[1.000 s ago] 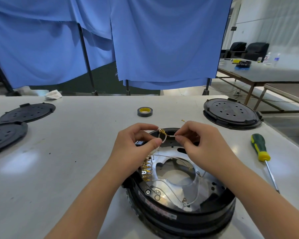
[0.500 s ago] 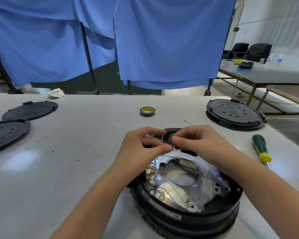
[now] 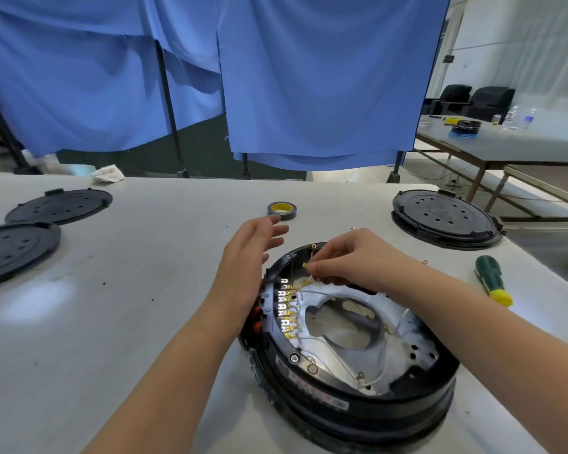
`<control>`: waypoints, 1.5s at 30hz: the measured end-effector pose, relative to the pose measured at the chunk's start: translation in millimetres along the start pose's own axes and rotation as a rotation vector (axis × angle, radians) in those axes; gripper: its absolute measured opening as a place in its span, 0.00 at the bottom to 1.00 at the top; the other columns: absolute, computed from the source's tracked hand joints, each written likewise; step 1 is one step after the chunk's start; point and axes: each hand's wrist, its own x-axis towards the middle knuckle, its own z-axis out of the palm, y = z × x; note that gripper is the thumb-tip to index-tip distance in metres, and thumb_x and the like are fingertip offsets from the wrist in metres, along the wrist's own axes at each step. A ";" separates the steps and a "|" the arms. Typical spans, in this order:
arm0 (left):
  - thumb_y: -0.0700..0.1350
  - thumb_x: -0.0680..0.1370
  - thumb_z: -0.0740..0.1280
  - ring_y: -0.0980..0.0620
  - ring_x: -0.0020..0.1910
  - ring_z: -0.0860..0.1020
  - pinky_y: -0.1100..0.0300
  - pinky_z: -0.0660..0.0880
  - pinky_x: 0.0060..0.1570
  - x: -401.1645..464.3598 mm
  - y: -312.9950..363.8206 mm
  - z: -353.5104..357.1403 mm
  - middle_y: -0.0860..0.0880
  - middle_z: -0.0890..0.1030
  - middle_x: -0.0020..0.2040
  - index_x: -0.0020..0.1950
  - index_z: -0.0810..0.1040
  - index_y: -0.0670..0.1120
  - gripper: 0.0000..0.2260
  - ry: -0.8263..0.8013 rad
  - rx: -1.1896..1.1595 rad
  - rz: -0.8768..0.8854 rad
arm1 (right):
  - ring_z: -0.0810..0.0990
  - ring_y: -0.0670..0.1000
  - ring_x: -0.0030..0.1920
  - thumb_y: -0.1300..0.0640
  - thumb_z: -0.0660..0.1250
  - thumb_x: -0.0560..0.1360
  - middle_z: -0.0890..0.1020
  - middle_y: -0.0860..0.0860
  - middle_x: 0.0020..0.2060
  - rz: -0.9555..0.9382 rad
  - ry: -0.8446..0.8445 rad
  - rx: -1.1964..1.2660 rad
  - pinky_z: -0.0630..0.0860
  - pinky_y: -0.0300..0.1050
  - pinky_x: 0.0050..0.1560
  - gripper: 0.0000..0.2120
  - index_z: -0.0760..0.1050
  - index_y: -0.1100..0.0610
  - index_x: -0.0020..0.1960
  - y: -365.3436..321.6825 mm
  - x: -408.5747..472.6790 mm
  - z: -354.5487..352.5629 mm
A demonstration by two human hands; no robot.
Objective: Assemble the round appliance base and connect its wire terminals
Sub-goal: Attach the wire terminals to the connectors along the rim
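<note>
Right hand [image 3: 351,257] pinches a brass wire terminal [image 3: 305,265] over the round base [image 3: 358,401] — left hand [image 3: 250,253] (fingers loose) holds nothing.

My feed is bright and evenly lit from overhead, with soft glare patches on the white worktop [image 3: 79,322] at left. The left hand [image 3: 246,253] is slightly motion-blurred, and wide-angle distortion bends the edges; the terminal row blows out white.

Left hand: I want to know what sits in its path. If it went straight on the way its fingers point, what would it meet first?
Probably the tape roll, just beyond the left hand's outstretched fingertips; depth is unclear.
</note>
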 end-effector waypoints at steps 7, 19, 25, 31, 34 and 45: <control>0.35 0.80 0.58 0.55 0.58 0.79 0.59 0.77 0.56 3.0 -16.1 2.5 0.52 0.82 0.57 0.60 0.77 0.49 0.14 -0.023 -0.123 -0.127 | 0.80 0.47 0.38 0.54 0.75 0.69 0.85 0.52 0.37 -0.013 -0.052 -0.136 0.80 0.52 0.50 0.02 0.84 0.51 0.40 -3.7 1.9 12.9; 0.25 0.74 0.55 0.60 0.48 0.82 0.68 0.78 0.43 2.7 -23.2 4.7 0.52 0.84 0.50 0.51 0.80 0.48 0.23 -0.008 -0.042 -0.099 | 0.73 0.38 0.25 0.55 0.74 0.69 0.79 0.43 0.24 -0.091 -0.077 -0.183 0.70 0.32 0.29 0.07 0.83 0.46 0.33 1.6 7.1 18.4; 0.25 0.74 0.54 0.60 0.48 0.82 0.67 0.79 0.44 1.5 -19.9 5.4 0.52 0.84 0.50 0.53 0.80 0.47 0.22 -0.018 -0.039 -0.100 | 0.75 0.43 0.29 0.55 0.74 0.69 0.82 0.47 0.28 -0.100 -0.057 -0.168 0.72 0.37 0.33 0.08 0.83 0.45 0.33 2.8 8.2 17.6; 0.25 0.74 0.54 0.57 0.50 0.82 0.63 0.80 0.48 0.2 -17.6 6.5 0.51 0.83 0.51 0.53 0.79 0.46 0.22 -0.013 -0.035 -0.108 | 0.76 0.38 0.29 0.56 0.73 0.70 0.83 0.44 0.28 -0.091 -0.082 -0.142 0.72 0.32 0.33 0.08 0.83 0.45 0.33 1.8 7.0 17.3; 0.25 0.74 0.54 0.57 0.50 0.82 0.63 0.80 0.48 -0.4 -17.3 6.5 0.50 0.84 0.51 0.53 0.80 0.47 0.22 -0.007 -0.034 -0.114 | 0.75 0.37 0.28 0.57 0.73 0.70 0.82 0.43 0.27 -0.088 -0.092 -0.138 0.71 0.30 0.32 0.09 0.82 0.45 0.33 1.0 7.3 18.7; 0.25 0.74 0.54 0.56 0.51 0.82 0.59 0.80 0.51 -1.0 -15.9 6.5 0.50 0.83 0.51 0.53 0.79 0.47 0.22 -0.008 -0.025 -0.120 | 0.78 0.42 0.33 0.57 0.73 0.71 0.84 0.49 0.33 -0.062 -0.075 -0.119 0.76 0.34 0.37 0.05 0.83 0.49 0.38 0.4 5.7 18.2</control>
